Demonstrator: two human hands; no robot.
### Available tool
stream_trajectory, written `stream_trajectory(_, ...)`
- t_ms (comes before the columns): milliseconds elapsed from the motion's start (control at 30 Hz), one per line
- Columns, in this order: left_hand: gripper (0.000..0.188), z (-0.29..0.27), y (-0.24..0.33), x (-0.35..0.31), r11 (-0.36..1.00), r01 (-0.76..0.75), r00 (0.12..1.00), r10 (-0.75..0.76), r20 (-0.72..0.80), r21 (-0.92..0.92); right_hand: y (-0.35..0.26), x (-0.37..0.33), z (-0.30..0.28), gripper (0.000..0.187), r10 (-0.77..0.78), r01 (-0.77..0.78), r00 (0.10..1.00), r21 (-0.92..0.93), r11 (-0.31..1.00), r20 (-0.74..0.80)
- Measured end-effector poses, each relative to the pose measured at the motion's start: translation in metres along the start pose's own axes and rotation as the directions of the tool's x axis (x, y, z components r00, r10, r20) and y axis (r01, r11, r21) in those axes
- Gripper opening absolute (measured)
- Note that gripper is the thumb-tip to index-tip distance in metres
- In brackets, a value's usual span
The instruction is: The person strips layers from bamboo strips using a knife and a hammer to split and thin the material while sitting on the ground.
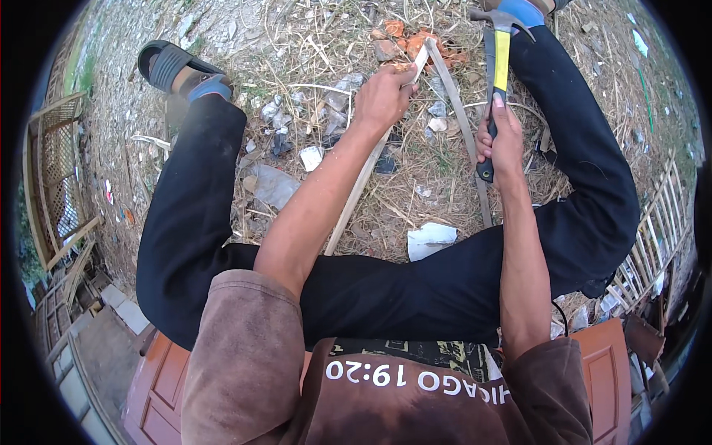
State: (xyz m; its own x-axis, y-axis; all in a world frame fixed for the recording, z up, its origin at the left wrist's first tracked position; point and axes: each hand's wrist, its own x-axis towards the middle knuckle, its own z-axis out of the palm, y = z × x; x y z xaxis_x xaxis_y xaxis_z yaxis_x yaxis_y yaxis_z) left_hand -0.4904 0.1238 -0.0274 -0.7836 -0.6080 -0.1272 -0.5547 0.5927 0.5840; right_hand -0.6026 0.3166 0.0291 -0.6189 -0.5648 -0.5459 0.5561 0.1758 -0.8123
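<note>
While the person sits with both knees bent outward, the left hand [382, 100] reaches forward over the ground and closes its fingers on a thin, pale, flat wooden strip [362, 184] close to its far end, thumb and forefinger nearest the tip. That strip slants back toward the lap, passing partly behind the left forearm, and its far end meets a second narrow, greyish wooden strip [458, 105], so that the two form a pointed, upside-down V. Both lie between the legs, with their joined tips beside crumbled orange-red brick pieces [419, 44]. The right hand [506, 144] has its fingers wrapped around the black lower grip of a claw hammer [501, 67] with a yellow-and-black handle and a metal head; the head points away from the body, near the right trouser leg, and the handle's butt overlaps the second strip in view, though whether they touch cannot be told. Dry straw and stones cover the ground [319, 48], where a crumpled, translucent plastic sheet [274, 185] lies left of the strips and a broken white flat piece [432, 241] lies between them, just beyond the black trousers [400, 297]. Reddish-brown panelled boards [604, 363] show on either side of the person's brown shirt [245, 356].
</note>
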Motion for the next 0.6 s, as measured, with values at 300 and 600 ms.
stream_trajectory(300,0.034,0.000,0.002,0.000,0.999,-0.015,1.000,0.015,-0.017,0.037,0.018,-0.001,0.013,0.037,-0.010,0.013,1.000,-0.352,0.936,0.010)
stream_trajectory(600,0.035,0.002,-0.004,-0.001,1.000,0.003,0.999,-0.003,-0.034,-0.010,0.005,-0.010,0.014,0.033,-0.110,0.072,0.990,-0.340,0.938,-0.093)
